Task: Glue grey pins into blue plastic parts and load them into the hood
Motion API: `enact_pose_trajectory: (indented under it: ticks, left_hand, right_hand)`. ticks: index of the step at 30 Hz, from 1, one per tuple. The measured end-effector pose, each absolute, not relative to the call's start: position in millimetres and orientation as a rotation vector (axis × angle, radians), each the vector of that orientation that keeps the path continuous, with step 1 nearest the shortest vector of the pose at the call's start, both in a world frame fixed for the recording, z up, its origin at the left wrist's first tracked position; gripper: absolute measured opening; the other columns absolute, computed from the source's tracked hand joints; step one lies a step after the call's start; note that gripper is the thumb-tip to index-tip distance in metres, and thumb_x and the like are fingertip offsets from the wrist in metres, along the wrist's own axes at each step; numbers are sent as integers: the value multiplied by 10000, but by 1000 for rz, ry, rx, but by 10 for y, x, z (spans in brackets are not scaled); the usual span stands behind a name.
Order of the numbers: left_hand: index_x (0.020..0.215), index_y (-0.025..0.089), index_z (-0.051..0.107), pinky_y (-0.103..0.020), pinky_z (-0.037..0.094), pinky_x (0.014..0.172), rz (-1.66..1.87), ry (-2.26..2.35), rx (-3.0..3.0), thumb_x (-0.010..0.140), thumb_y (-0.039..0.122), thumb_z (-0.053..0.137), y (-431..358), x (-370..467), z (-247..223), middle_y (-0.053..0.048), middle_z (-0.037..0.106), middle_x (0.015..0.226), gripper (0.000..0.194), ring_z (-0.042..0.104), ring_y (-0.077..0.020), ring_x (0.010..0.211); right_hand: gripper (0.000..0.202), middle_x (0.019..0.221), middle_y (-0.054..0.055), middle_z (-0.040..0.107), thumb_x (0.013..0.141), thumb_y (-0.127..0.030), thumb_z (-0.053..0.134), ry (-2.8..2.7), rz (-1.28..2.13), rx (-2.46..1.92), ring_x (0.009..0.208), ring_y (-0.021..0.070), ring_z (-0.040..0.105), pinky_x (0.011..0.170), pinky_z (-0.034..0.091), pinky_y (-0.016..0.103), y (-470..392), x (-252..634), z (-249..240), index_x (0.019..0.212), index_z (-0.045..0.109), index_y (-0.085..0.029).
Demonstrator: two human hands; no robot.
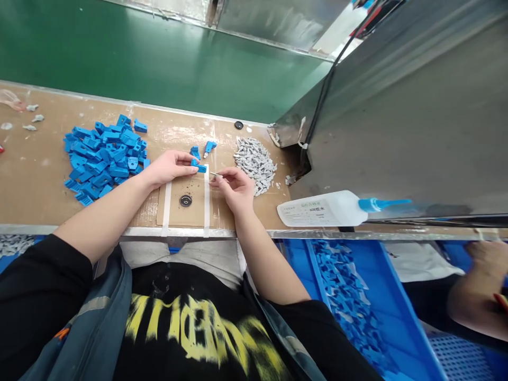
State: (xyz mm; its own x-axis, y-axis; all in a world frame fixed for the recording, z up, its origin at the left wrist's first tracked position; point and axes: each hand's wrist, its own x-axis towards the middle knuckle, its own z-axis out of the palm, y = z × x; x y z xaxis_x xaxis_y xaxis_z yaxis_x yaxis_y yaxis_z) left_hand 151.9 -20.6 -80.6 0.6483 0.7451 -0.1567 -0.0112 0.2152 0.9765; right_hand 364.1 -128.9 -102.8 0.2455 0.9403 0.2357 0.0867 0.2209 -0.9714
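My left hand (173,166) pinches a small blue plastic part (199,167) above the cardboard work pad. Just to its right, my right hand (235,186) has its fingertips closed on a thin, greyish stick-like piece (215,174), whose tip points at the blue part. Whether the two touch I cannot tell. Beyond my hands lie a loose blue part (194,152) and another blue part with a pale tip (210,148). A small round black dish (186,200) sits on the taped cardboard pad (186,220) below my hands.
A heap of blue parts (106,156) lies left, a pile of grey pieces (256,164) right. A white bottle with blue nozzle (323,209) lies near a metal panel (405,116). Blue bins (397,307) stand below the table edge. Another person's arm (480,286) is far right.
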Motion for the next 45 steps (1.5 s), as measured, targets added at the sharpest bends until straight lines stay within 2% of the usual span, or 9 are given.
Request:
enact_pose_trajectory:
  ticks: [8,13,21,26,30,36,41,45]
  left_hand:
    - [1133,138,788,-435,609,1038,570,761,1249,703,468,977,-192,1478,-757,-140,779,1122,574,743,-237,1004]
    - [1135,140,787,-444,607,1045,562,792,1259,691,469,985,-188,1470,-733,-137,781,1094,588,741,-248,1016]
    - [1213,145,769,-498,522,1165,610,790,1303,716,485,960,-223,1482,-730,-155,756,1251,632,709,-297,1192]
    - [1233,149,766,-517,493,1194,597,804,1367,715,487,960,-213,1472,-736,-146,765,1241,649,699,-330,1230]
    - [1235,146,761,-488,494,1195,580,803,1400,724,497,952,-212,1473,-736,-137,763,1251,649,700,-319,1230]
    - [1206,127,765,-477,534,1142,554,817,1539,714,536,948,-239,1499,-733,-146,770,1218,665,716,-321,1178]
    - [1213,132,766,-470,543,1125,568,820,1629,772,532,911,-218,1464,-675,-148,763,1239,613,715,-319,1180]
    - [1206,143,772,-455,542,1121,554,808,1683,796,520,897,-182,1417,-649,-135,764,1242,571,715,-312,1177]
  right_hand:
    - [357,835,11,743,801,-517,872,-1005,934,-1151,815,183,761,823,702,375,-1280,3627,-1010,946,717,-230]
    - [315,825,7,749,819,-489,864,-922,943,-1153,819,177,764,806,698,350,-1247,3652,-1019,929,727,-227]
    - [451,867,-6,727,703,-476,952,-940,930,-1162,821,157,747,847,688,334,-1191,3659,-1079,982,695,-233]
    - [460,845,-12,734,697,-479,954,-963,951,-1151,813,152,746,802,675,311,-1160,3671,-1134,923,646,-224]
    - [446,835,-11,730,705,-474,944,-1005,945,-1159,797,150,737,788,656,310,-1147,3656,-1133,901,640,-214]
    - [341,852,6,758,759,-430,895,-1142,912,-1195,802,170,740,797,621,318,-1118,3609,-1158,897,677,-207]
    - [193,979,48,793,980,-365,696,-1480,667,-1372,915,196,738,889,565,334,-1114,3605,-1106,1069,742,-200]
    - [260,1117,121,779,1095,-302,515,-1849,457,-1579,1042,229,711,918,500,330,-1110,3570,-1030,1143,726,-157]
